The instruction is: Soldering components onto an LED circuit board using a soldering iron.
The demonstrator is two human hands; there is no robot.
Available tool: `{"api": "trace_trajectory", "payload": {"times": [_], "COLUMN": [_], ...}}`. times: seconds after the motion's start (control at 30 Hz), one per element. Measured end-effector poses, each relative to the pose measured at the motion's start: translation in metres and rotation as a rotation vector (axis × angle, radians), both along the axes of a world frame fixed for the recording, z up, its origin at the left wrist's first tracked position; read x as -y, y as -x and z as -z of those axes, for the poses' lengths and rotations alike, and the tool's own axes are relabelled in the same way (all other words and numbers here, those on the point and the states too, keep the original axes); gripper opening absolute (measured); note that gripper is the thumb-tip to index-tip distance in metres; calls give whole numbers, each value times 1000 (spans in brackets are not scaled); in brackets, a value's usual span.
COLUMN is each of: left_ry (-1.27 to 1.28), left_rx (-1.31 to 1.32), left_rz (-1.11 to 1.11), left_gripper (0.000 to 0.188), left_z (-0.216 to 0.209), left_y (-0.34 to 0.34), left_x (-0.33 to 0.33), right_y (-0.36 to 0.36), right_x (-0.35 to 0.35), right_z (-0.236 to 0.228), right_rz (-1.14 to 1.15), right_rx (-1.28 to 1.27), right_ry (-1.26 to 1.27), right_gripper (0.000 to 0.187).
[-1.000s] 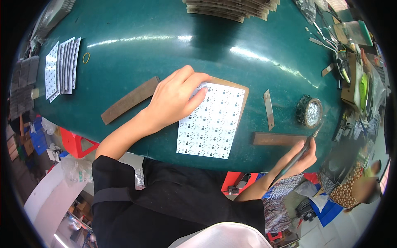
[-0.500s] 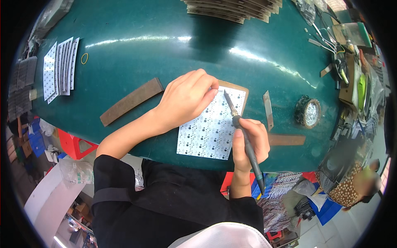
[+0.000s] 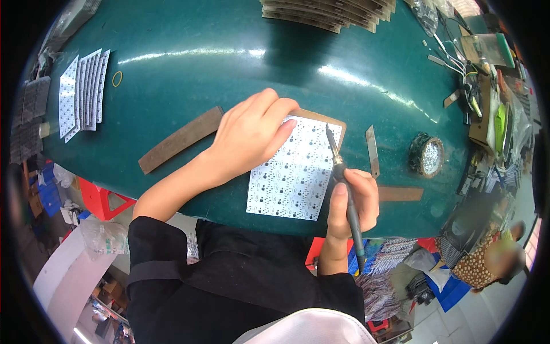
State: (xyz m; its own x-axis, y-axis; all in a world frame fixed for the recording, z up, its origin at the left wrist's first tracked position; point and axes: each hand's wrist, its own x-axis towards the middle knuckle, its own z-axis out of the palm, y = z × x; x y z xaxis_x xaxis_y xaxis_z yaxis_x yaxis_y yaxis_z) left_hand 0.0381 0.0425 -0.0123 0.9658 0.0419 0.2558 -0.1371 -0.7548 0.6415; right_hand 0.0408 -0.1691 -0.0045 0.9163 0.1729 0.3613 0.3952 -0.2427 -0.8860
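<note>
A white circuit board panel (image 3: 286, 183) with rows of small black marks lies on the green table in front of me. A brown backing board (image 3: 342, 129) shows along its far and right edges. My right hand (image 3: 355, 206) grips a soldering iron (image 3: 353, 221) by its dark handle, its tip over the panel's upper right part. Over the panel's upper left corner rests my left hand (image 3: 252, 132). Its thumb and fingers are closed at the far edge, and whatever they hold is too small to tell.
Brown bars (image 3: 183, 140) flank the panel, with a metal blade (image 3: 372, 150) and round tin (image 3: 427, 156) to the right. Several white panels (image 3: 86, 92) stand at left near a rubber band (image 3: 117, 78). Stacked boards (image 3: 332, 14) sit at the back. Another person (image 3: 487, 261) is at lower right.
The soldering iron and my right hand have shifted a little to the right. My left hand has drawn slightly left and away from the iron's tip.
</note>
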Motion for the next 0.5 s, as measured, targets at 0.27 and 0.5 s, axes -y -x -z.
{"api": "trace_trajectory", "payload": {"times": [0.27, 0.5], "left_ry": [-120, -79], "left_rx": [-132, -100], "left_rz": [15, 18], "left_gripper": [21, 20], "left_z": [-4, -3], "left_y": [15, 17], "left_x": [-8, -10], "right_y": [15, 20], "right_x": [-13, -26], "right_z": [-18, -13], "right_rz": [-142, -152], "right_rx": [81, 217], "right_ry": [231, 330], "right_gripper": [32, 32]}}
